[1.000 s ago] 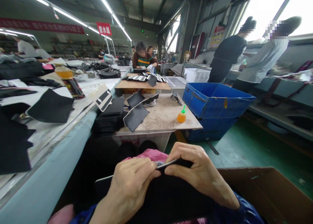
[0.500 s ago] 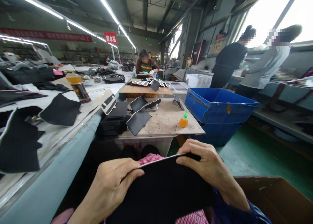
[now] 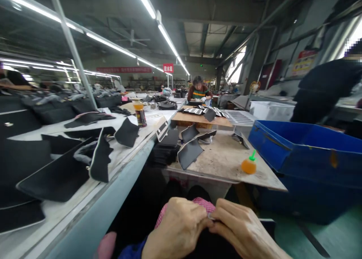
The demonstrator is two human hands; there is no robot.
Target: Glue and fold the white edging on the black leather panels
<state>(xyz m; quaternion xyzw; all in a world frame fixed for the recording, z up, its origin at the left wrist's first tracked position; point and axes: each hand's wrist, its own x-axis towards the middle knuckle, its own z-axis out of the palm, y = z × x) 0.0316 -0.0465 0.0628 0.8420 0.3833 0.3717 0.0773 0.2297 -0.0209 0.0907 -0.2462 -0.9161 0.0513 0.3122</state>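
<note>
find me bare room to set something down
The widest bare patch is on the near board, between the black pieces and the orange bottle. A thin strip lines the right edge of the bench. Crowded: the bench's left side, with black panels, and the back of the far board, with pale strips.

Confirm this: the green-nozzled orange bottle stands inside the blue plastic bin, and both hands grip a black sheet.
Wrong place: the round orange bottle with a green nozzle stands on the pale, stained board beside the blue plastic bin, as the head view shows. The left hand and right hand do grip a black sheet.
</note>
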